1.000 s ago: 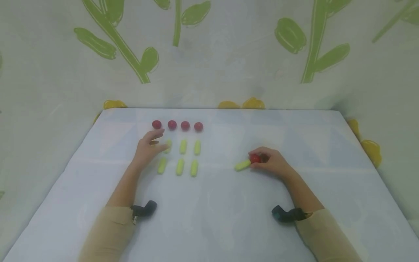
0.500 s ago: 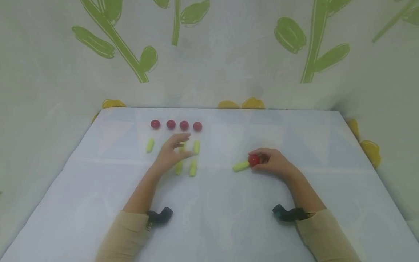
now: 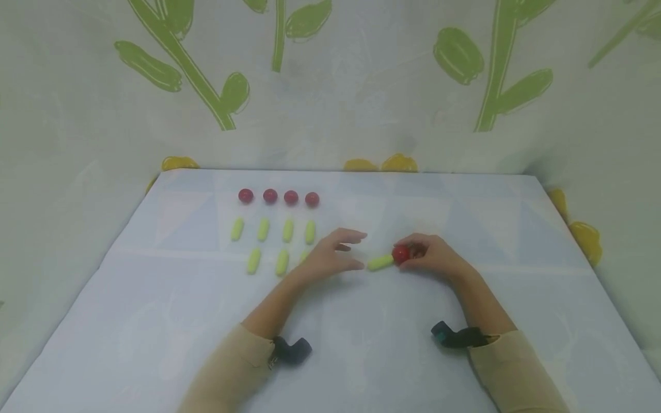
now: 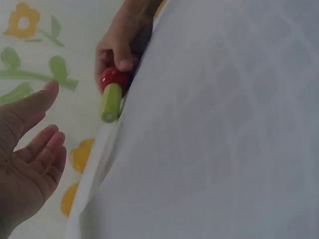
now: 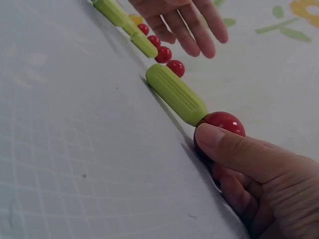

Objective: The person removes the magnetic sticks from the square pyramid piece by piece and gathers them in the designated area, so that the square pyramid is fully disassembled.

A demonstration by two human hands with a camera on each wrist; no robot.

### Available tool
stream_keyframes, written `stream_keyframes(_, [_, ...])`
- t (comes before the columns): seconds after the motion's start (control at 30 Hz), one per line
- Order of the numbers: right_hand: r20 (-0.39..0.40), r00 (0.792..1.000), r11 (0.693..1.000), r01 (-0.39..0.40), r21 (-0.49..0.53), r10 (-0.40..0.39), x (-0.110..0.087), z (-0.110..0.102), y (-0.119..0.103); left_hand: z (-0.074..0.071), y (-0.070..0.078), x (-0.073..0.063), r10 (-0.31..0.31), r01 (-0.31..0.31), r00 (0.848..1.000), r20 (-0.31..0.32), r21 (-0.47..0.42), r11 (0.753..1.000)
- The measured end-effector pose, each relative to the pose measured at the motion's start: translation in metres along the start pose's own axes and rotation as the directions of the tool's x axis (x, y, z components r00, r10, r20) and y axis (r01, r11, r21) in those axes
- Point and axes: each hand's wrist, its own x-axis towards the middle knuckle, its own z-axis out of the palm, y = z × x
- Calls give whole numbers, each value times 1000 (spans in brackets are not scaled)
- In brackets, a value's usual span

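Observation:
My right hand [image 3: 434, 258] pinches a red ball [image 3: 400, 254] between thumb and fingers. A light green ribbed stick [image 5: 177, 94] extends from the ball, end against it, pointing left toward the other hand. In the head view, my left hand [image 3: 333, 255] is just left of the stick's free end, with thumb and fingers apart and nothing between them. The left wrist view shows the same left hand [image 4: 32, 154] with its palm visible, the stick [image 4: 110, 104] and ball [image 4: 114, 77] beyond it.
Several red balls [image 3: 291, 197] form a row at the back left of the white table [image 3: 361, 344]. Nearer, several green sticks [image 3: 287, 230] lie in two rows; the left hand partly covers one stick [image 3: 303, 256]. A painted wall [image 3: 361, 115] rises behind the table.
My left hand has moved right, from above the loose green sticks to beside the held stick, uncovering most of them. The right hand stays almost still with the ball.

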Motion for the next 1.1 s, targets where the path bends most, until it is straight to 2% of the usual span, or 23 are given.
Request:
stream_keyframes(0.1, [2, 999, 999, 47, -13, -47, 0, 2, 0, 16, 0, 8, 6, -9, 997, 77, 34, 999])
stream_keyframes(0.17, [4, 995, 995, 99, -2, -99, 0, 1, 1, 24, -1, 14, 31, -38, 993, 115, 64, 997])
stream_keyframes(0.33, [15, 988, 988, 151, 20, -151, 0, 3, 3, 34, -6, 22, 69, -88, 983, 168, 113, 990])
stream_keyframes(0.5, [37, 991, 992, 128, 23, -129, 0, 2, 2, 35, -8, 25, 96, -121, 978, 186, 126, 985])
stream_keyframes(0.67, [51, 988, 990, 143, 19, -144, 0, 0, 3, 34, -8, 27, 131, -161, 971, 201, 139, 977])
stream_keyframes(0.8, [52, 987, 989, 149, 9, -149, 1, 0, 2, 33, -7, 28, 121, -162, 968, 221, 178, 971])
stream_keyframes(0.9, [48, 991, 992, 125, 5, -125, 1, 0, 1, 34, -5, 28, 110, -165, 964, 243, 219, 962])
stream_keyframes(1.1, [43, 991, 992, 127, 10, -127, 1, 1, 1, 33, -5, 23, 111, -195, 943, 314, 250, 949])
